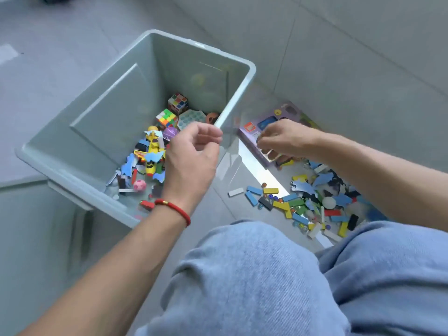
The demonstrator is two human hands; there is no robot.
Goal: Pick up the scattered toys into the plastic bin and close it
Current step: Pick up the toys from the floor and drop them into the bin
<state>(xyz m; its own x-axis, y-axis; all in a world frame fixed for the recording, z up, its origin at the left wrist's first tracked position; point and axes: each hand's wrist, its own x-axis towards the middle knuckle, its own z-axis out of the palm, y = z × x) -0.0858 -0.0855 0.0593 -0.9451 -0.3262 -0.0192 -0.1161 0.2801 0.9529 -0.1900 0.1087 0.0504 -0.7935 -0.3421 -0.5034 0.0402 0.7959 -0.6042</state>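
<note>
Head view: the bin (101,112) fills the upper left of the frame, open, lidless as far as I can see, its near right corner close to my left hand (191,154). It looks like thin stiff plastic, light for its bulk; the rim gives the best hold if it must shift. Inside, at the bottom, lie two cubes (172,110), a yellow toy (152,151) and flat blue cut-outs.

My knees (254,275) take the lower middle, so my arms must work around them.

The purple box (271,124) lies on the floor just right of the bin, at centre right. It seems flat card, light and stiff; I would take it by a long edge. My right hand (281,139) rests on it with fingers curled down; whether they grip the box or a small piece, I cannot tell.

The pile (315,202) sits at lower right: hard little blocks, easy to pinch or scoop by the handful, thin blue cut-outs that will need a nail under an edge, and marbles (266,197) that will likely roll away if nudged.

My left hand hangs over the bin's corner, fingers loosely curled, holding nothing I can see.

Floor beyond the bin and box offers open room.
</note>
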